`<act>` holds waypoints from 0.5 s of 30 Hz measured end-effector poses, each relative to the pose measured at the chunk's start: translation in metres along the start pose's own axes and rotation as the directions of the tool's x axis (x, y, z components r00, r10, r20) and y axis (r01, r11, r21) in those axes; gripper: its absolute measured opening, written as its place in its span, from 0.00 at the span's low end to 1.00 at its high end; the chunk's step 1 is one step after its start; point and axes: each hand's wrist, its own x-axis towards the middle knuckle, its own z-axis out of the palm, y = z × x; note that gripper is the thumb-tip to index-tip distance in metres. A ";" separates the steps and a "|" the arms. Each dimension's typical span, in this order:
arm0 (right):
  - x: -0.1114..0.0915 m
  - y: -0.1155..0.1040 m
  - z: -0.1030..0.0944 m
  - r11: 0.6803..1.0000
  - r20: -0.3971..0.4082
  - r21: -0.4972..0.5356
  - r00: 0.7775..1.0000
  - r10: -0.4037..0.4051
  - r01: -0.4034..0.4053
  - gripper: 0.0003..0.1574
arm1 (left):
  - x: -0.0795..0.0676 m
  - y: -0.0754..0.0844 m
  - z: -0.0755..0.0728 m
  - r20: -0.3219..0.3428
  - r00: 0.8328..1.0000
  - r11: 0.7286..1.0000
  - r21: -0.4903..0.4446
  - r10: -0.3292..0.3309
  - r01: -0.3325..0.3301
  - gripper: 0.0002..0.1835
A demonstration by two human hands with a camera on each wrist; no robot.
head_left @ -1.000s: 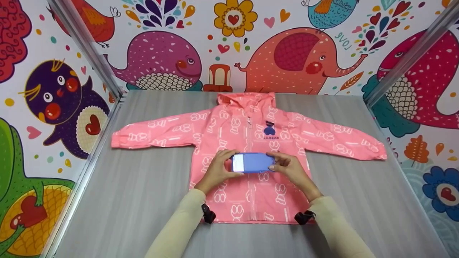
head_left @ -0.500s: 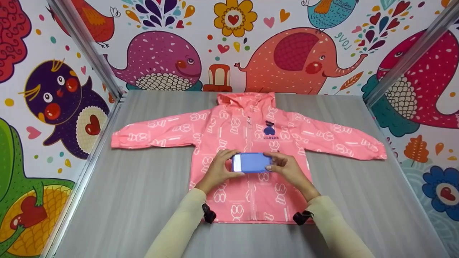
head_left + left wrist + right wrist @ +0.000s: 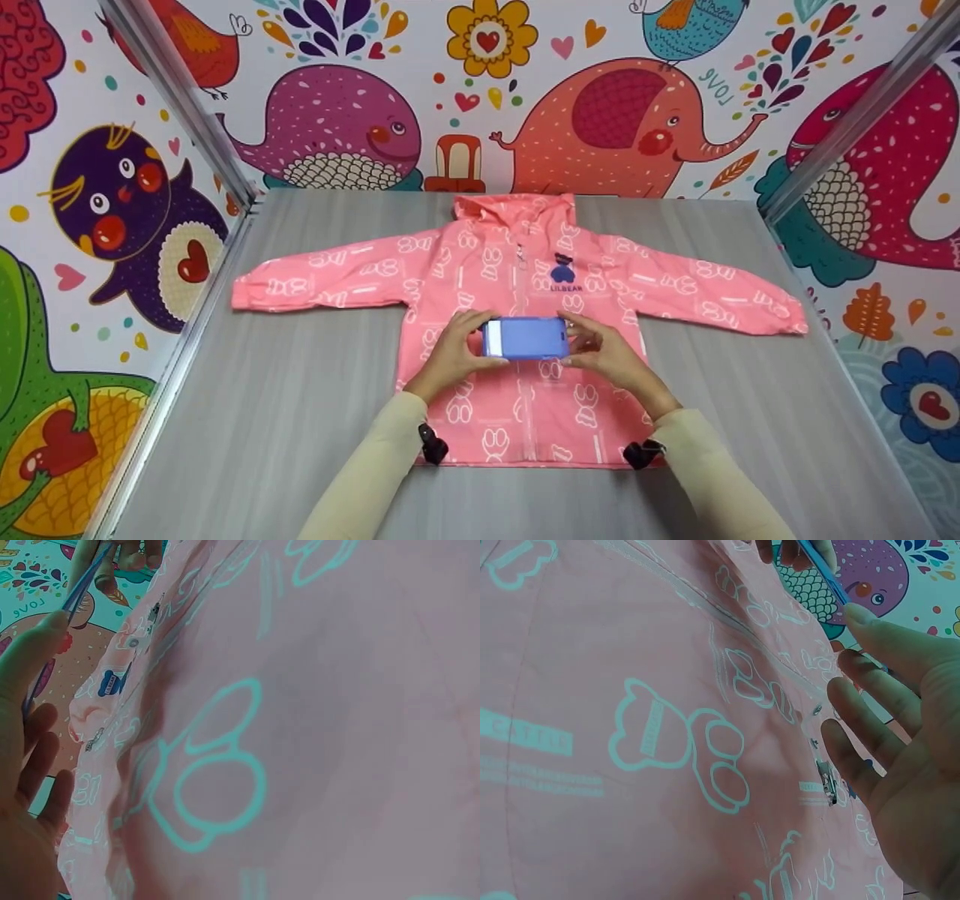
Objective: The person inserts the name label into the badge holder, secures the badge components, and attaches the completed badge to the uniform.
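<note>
A phone [image 3: 529, 337] with a blue screen and a white band at its left end is held sideways above the jacket. My left hand [image 3: 454, 354] grips its left end, thumb at the lower edge and fingers at the upper edge. At the other end, my right hand [image 3: 613, 358] holds the phone between thumb and index finger, its other fingers loosely bent. Both wrist views show the phone [image 3: 823, 568] edge-on as a thin blue strip. Beneath lies a pink hooded jacket [image 3: 491, 420], front up, sleeves spread, with white bear outlines and a zip.
The jacket rests on a grey wood-grain table [image 3: 300, 390]. Walls printed with cartoon animals [image 3: 341, 124] stand behind and at both sides, with metal posts [image 3: 191, 112] at the corners. A black wrist camera [image 3: 433, 444] sits on the left sleeve.
My right thumb has moved off the screen to the phone's lower right edge, uncovering that end. The white band on the screen has become narrower. The jacket lies as before.
</note>
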 end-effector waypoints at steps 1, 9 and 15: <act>0.000 0.000 0.000 1.000 0.004 -0.001 1.000 0.009 -0.009 0.52 | 0.000 0.000 0.000 0.003 1.000 1.000 -0.002 -0.002 0.002 0.40; 0.001 0.000 0.003 0.999 -0.010 0.007 0.999 0.049 -0.049 0.52 | -0.001 -0.001 -0.001 0.004 1.000 1.000 -0.003 -0.002 0.002 0.41; 0.001 -0.005 0.006 0.999 0.005 0.028 0.999 0.042 -0.043 0.50 | 0.000 0.002 0.000 0.016 1.000 1.000 -0.004 -0.008 0.008 0.41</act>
